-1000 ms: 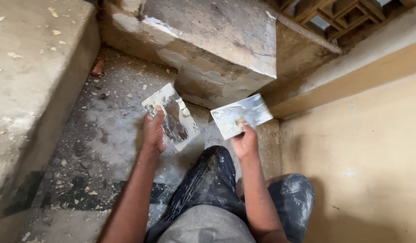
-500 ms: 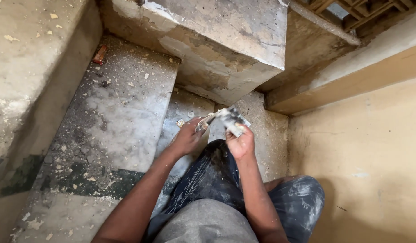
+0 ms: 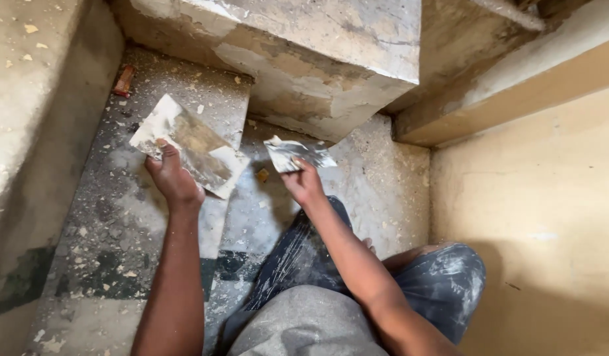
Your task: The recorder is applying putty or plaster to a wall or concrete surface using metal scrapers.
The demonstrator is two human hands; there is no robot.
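While both hands are raised over the speckled floor (image 3: 120, 224), a wide plaster-smeared blade (image 3: 185, 146) is clamped in the left hand (image 3: 174, 179) and a smaller putty-laden blade (image 3: 298, 153) is pinched in the right hand (image 3: 303, 186), the two held apart. Wet filler could be dropped, judging by the tilt, onto the trousers (image 3: 410, 290).

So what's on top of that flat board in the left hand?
The flat board in the left hand carries a brownish-grey smear of paste with whitish edges. The thumb covers a small patch, and its underside is hidden.
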